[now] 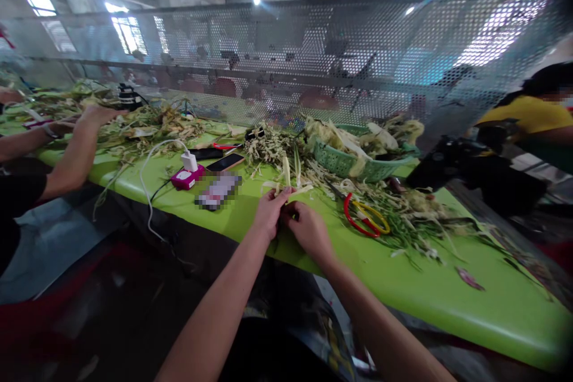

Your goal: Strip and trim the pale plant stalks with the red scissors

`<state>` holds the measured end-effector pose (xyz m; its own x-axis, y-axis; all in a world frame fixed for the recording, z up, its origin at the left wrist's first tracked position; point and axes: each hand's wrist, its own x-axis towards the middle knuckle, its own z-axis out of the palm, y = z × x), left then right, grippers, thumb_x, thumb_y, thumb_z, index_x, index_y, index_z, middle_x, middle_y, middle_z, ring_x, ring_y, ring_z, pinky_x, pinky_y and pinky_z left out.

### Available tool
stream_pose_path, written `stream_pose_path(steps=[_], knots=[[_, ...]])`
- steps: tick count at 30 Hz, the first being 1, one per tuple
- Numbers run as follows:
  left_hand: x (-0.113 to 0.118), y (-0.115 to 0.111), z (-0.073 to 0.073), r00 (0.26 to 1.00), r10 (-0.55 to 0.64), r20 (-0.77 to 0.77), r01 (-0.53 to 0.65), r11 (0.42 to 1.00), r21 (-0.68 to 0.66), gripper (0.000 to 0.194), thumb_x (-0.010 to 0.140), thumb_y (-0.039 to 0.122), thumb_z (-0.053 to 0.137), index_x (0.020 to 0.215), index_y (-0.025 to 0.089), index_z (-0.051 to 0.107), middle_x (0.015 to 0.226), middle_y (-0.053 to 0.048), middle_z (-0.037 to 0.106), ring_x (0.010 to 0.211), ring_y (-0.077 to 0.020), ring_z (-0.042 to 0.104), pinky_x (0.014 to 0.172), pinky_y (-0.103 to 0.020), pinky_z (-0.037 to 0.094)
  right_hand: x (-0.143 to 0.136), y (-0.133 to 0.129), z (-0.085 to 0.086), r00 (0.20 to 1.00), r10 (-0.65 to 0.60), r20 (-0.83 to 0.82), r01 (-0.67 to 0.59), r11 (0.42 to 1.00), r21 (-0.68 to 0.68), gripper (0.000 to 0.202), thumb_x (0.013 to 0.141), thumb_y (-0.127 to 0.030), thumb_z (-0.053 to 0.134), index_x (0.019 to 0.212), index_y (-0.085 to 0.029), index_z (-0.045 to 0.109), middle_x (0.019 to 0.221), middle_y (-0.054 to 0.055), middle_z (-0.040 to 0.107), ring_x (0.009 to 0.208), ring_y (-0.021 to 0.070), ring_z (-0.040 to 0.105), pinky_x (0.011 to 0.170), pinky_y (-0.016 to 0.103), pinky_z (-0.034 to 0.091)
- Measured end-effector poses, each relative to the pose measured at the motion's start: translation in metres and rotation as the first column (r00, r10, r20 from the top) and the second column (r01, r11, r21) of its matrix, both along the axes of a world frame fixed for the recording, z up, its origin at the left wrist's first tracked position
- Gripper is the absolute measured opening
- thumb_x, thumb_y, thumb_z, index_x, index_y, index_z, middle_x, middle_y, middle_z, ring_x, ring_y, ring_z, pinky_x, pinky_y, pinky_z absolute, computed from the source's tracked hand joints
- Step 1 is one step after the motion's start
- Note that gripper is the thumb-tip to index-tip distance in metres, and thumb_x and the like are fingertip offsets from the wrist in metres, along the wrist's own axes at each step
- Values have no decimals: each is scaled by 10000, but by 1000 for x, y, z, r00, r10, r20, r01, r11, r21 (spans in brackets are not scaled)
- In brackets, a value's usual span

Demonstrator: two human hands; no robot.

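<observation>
Several pale, dry strips that look like corn husk fan out above my left hand, which is closed in a pinch around their base. Right beside it, my right hand has its fingers curled together near the lower end of the bundle; what they grip is hidden. Both hands are over the near edge of the green table. To their right lies a pair of scissors with red and yellow handles, its blades among loose husk scraps.
A green basket heaped with husk fibre stands behind the scissors. Left of my hands are a blurred phone, a dark phone and a magenta power block with a white cable. A co-worker's arms reach in from the left.
</observation>
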<state>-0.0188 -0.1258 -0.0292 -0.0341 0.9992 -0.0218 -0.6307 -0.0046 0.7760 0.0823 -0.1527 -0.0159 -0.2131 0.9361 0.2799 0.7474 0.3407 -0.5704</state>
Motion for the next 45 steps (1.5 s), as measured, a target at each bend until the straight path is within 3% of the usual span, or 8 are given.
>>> stream_pose_path(steps=[13,18,22,27,33,39,42,45], knots=[[-2,3,-4,989,76,-128,-75,997,8,411,602,517,760,737,135,689,566,32,505,513,-71,463,510,-207,364,22,-23,9,993,103,50,-101,994,-42,54,720,-159,512,692,-186,549,664,-3,586,618,151,522,577,252,357],[-2,1,-2,993,46,-113,-49,999,-21,420,591,506,772,750,128,679,579,26,545,499,-72,475,498,-211,370,41,-8,13,975,203,-86,-211,973,-97,128,810,-285,539,770,-182,603,699,6,622,639,154,553,590,262,401],[-2,0,0,998,-13,-67,9,998,-62,445,568,500,793,776,130,659,631,1,592,537,-99,530,531,-234,416,46,25,12,930,-29,-366,-3,996,-87,354,767,-479,630,957,-185,582,798,38,635,688,174,578,562,270,445],[-2,-1,1,997,-1,-74,-3,998,-55,418,580,481,797,749,128,649,541,49,478,473,-52,430,475,-198,339,41,39,7,801,-2,-598,-155,965,-211,342,702,-494,685,771,-180,570,640,14,621,558,134,528,492,239,411],[-2,-1,0,987,4,-162,-12,999,-50,408,644,516,743,748,135,641,563,47,441,482,-39,371,453,-185,252,53,36,5,711,-127,-692,76,992,-104,270,703,-432,655,650,-197,532,534,-25,554,491,117,459,483,242,357],[-2,-2,-3,952,11,-306,-5,1000,22,395,711,534,678,774,145,663,570,30,460,509,-74,388,491,-213,273,60,35,13,909,-109,-403,205,958,202,266,701,-398,683,877,-200,654,908,70,655,814,223,559,749,353,427],[-2,-5,-3,900,-20,-434,67,993,93,367,729,520,667,776,157,691,597,-4,534,577,-118,463,560,-237,345,55,36,14,931,38,-363,54,969,240,251,758,-413,647,912,-217,683,1001,74,661,981,254,547,884,392,390],[0,-7,-3,893,-106,-437,179,975,130,375,749,521,646,822,159,707,686,-35,617,653,-145,518,663,-263,402,48,37,10,859,174,-481,-151,985,86,266,798,-459,592,744,-206,658,753,30,650,762,205,583,737,337,440]])
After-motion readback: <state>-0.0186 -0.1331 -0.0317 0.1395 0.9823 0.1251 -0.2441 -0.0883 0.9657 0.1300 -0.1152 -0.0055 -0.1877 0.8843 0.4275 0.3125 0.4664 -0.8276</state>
